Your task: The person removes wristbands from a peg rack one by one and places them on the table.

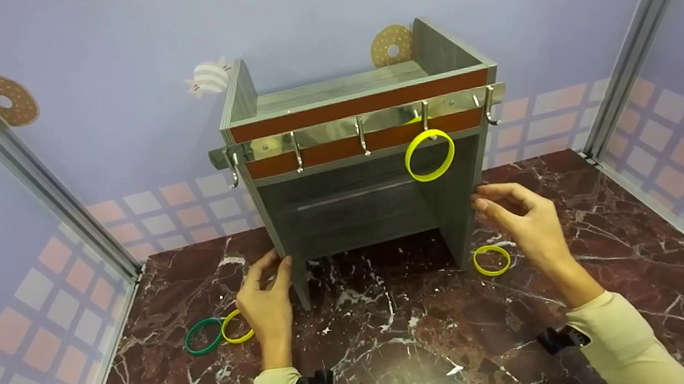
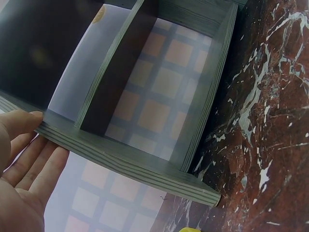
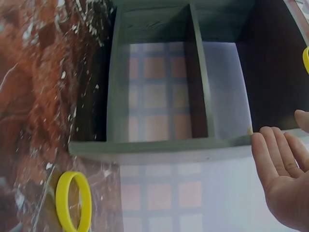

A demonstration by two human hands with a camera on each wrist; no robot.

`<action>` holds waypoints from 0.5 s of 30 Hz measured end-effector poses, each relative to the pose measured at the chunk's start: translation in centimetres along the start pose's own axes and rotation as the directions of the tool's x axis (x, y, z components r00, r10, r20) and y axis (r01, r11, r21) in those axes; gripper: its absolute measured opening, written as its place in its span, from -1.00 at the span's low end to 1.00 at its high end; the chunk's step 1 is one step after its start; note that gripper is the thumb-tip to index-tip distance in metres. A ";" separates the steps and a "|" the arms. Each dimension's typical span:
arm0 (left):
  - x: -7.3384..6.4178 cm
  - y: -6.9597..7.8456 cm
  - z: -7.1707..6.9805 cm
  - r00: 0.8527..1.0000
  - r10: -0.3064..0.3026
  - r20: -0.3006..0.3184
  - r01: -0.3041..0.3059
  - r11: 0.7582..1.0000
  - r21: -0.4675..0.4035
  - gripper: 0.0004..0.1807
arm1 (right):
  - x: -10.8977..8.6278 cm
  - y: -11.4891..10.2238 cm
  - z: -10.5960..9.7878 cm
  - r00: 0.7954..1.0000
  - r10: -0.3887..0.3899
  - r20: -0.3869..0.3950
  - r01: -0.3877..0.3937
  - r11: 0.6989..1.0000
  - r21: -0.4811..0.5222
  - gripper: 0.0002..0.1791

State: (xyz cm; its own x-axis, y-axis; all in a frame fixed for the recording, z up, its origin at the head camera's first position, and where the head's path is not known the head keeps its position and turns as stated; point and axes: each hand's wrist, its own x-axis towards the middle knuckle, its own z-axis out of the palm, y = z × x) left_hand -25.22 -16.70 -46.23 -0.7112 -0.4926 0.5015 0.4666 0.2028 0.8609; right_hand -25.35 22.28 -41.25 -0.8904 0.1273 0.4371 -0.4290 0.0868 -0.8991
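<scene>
A grey wooden shelf point(image 1: 375, 214) stands upright, with a metal hook rail point(image 1: 327, 132) across its red-brown front board. One yellow ring point(image 1: 453, 151) hangs from a hook right of the middle. My left hand point(image 1: 267, 303) pinches the left side panel's edge, thumb on the front and fingertips on the outer face in the left wrist view. On the opposite side panel, my right hand point(image 1: 530, 224) holds the edge between thumb and fairly straight fingers point(image 3: 264, 154). Neither hand touches a ring.
A green ring point(image 1: 203, 336) and a yellow ring point(image 1: 236, 327) lie left of the shelf, the latter partly behind my left hand. Another yellow ring point(image 1: 492, 260) lies by the shelf's right foot. Patterned lilac walls point(image 1: 124, 144) enclose the dark red marbled tabletop point(image 1: 396, 362).
</scene>
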 end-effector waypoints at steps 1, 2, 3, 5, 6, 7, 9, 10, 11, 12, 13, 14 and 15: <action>0.0 0.0 0.0 1.000 0.000 0.002 0.000 1.000 0.000 -0.79 | 0.0 -0.1 0.2 1.000 0.001 0.004 -0.001 1.000 0.014 -0.69; 0.0 0.0 0.0 1.000 -0.001 0.004 0.001 1.000 -0.002 -0.79 | 0.1 -0.2 0.4 1.000 0.002 0.010 -0.003 0.999 0.033 -0.69; 0.0 0.0 -0.1 1.000 -0.001 0.007 0.001 1.000 -0.004 -0.79 | 0.1 -0.3 0.6 1.000 0.003 0.015 -0.004 0.999 0.050 -0.69; 0.0 -0.1 0.0 1.000 -0.005 0.011 0.005 1.000 -0.007 -0.79 | 0.2 -0.4 0.9 1.000 0.004 0.022 -0.006 0.997 0.076 -0.68; 0.0 -0.1 0.0 1.000 -0.008 0.010 0.008 1.000 -0.008 -0.79 | 0.3 -0.4 1.1 1.000 0.002 0.023 -0.004 0.996 0.092 -0.69; 0.0 -0.1 0.0 1.000 -0.010 0.009 0.011 1.000 -0.008 -0.79 | 0.3 -0.5 1.3 1.000 0.001 0.024 -0.004 0.994 0.110 -0.69; 0.1 -0.1 0.0 1.000 -0.016 0.008 0.016 1.000 -0.009 -0.79 | 0.4 -0.6 1.7 1.000 -0.002 0.029 -0.002 0.990 0.139 -0.70; 0.1 -0.1 0.0 1.000 -0.018 0.006 0.018 1.000 -0.009 -0.79 | 0.4 -0.7 1.8 1.000 -0.004 0.031 0.000 0.989 0.150 -0.70; 0.1 -0.1 0.0 1.000 -0.018 0.005 0.018 1.000 -0.009 -0.79 | 0.4 -0.8 2.0 0.999 -0.006 0.032 0.001 0.987 0.162 -0.71; 0.1 -0.1 0.0 1.000 -0.017 0.004 0.017 1.000 -0.009 -0.79 | 0.5 -0.9 2.2 0.999 -0.007 0.035 0.001 0.985 0.172 -0.71; 0.1 -0.1 0.0 1.000 -0.015 0.003 0.015 1.000 -0.010 -0.79 | 0.5 -0.9 2.4 0.999 -0.009 0.036 0.003 0.985 0.171 -0.71; 0.1 -0.1 0.0 1.000 -0.013 0.002 0.013 1.000 -0.010 -0.79 | 0.5 -1.0 2.5 0.999 -0.009 0.038 0.002 0.985 0.175 -0.71; 0.1 -0.1 0.0 1.000 -0.012 0.002 0.012 1.000 -0.012 -0.79 | 0.6 -1.1 2.6 0.999 -0.008 0.039 0.001 0.984 0.176 -0.70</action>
State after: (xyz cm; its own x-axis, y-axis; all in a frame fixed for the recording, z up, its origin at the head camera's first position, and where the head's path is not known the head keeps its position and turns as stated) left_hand -25.30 -16.76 -46.27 -0.7180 -0.4931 0.4912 0.4640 0.1869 0.8659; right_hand -25.79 19.64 -40.08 -0.8920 0.0884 0.4432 -0.4502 -0.0879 -0.8886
